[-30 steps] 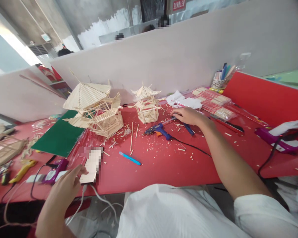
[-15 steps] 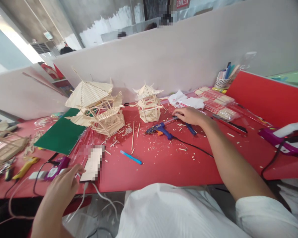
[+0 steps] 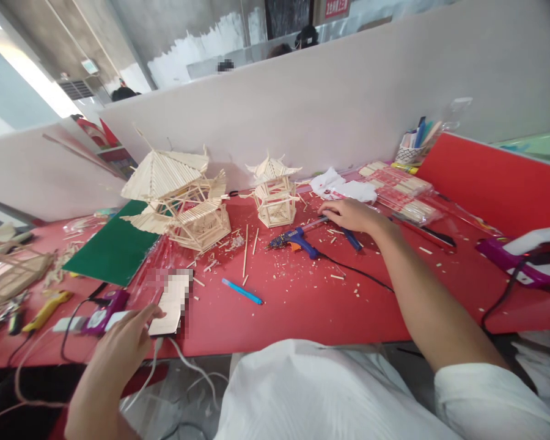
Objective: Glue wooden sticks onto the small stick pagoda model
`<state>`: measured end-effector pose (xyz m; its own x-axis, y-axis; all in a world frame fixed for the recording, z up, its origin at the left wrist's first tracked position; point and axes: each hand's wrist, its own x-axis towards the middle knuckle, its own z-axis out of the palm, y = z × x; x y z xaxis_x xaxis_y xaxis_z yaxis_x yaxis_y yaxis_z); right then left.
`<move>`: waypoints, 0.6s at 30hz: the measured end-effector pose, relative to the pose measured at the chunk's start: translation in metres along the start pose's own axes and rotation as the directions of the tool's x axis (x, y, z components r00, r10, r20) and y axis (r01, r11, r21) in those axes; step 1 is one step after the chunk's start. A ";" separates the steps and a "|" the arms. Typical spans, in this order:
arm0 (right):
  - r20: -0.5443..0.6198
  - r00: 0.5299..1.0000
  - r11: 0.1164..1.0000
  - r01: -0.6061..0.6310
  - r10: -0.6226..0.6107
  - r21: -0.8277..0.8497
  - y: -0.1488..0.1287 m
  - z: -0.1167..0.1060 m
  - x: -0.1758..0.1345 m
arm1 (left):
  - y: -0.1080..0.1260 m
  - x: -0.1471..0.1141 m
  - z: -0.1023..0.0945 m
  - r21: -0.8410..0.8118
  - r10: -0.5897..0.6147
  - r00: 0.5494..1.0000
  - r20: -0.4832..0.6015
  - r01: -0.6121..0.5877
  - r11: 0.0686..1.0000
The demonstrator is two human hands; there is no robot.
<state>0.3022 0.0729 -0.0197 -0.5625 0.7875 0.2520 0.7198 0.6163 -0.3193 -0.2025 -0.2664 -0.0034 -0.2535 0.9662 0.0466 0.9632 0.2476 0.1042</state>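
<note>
Phone (image 3: 170, 304) is lying flat, maybe for easy tapping by your left hand (image 3: 121, 341), fingers loose, while your right hand (image 3: 352, 215) is resting near the glue gun (image 3: 297, 239), grip hidden.

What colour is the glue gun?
The glue gun is mostly blue, with an orange trigger, in the head view.
</note>
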 end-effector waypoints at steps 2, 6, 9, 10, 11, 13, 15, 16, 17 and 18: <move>0.004 1.000 1.000 -0.001 0.001 -0.001 0.001 0.000 0.000 | 0.001 -0.001 -0.002 0.012 0.004 1.000 -0.024 -0.004 1.000; 0.008 1.000 1.000 -0.008 0.008 -0.004 0.000 0.000 0.000 | 0.005 0.000 -0.005 0.008 0.014 0.999 -0.030 -0.014 1.000; 0.008 1.000 1.000 -0.010 0.010 -0.002 -0.001 -0.001 0.000 | 0.008 0.002 -0.003 0.001 -0.018 1.000 0.001 0.018 1.000; 0.009 1.000 1.000 -0.011 0.011 0.000 -0.002 -0.001 0.000 | 0.008 0.002 -0.003 0.000 -0.027 1.000 0.012 0.027 1.000; 0.010 1.000 1.000 -0.011 0.011 0.002 -0.001 -0.001 0.000 | 0.009 0.002 -0.004 0.004 -0.033 0.999 0.015 0.033 0.999; 0.009 1.000 1.000 -0.007 0.007 0.002 0.000 0.000 0.000 | 0.010 0.001 -0.005 0.040 -0.036 0.999 -0.013 0.036 0.999; 0.007 1.000 1.000 0.004 -0.004 -0.004 0.001 0.000 0.000 | 0.011 0.000 -0.006 0.098 -0.035 0.996 -0.080 0.043 0.994; 0.005 1.000 1.000 0.008 -0.008 -0.008 0.001 0.001 0.000 | 0.012 -0.001 -0.007 0.123 -0.037 0.993 -0.115 0.051 0.991; 0.004 1.000 1.000 0.010 -0.010 -0.010 0.001 0.001 0.000 | 0.013 -0.001 -0.008 0.139 -0.036 0.989 -0.144 0.057 0.989; 0.003 1.000 1.000 0.010 -0.010 -0.009 0.001 0.001 0.000 | 0.015 -0.001 -0.008 0.144 -0.030 0.986 -0.163 0.054 0.988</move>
<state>0.3026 0.0740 -0.0207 -0.5709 0.7812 0.2526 0.7178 0.6243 -0.3083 -0.1883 -0.2641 0.0063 -0.2931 0.9340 0.2044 0.9511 0.3067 -0.0379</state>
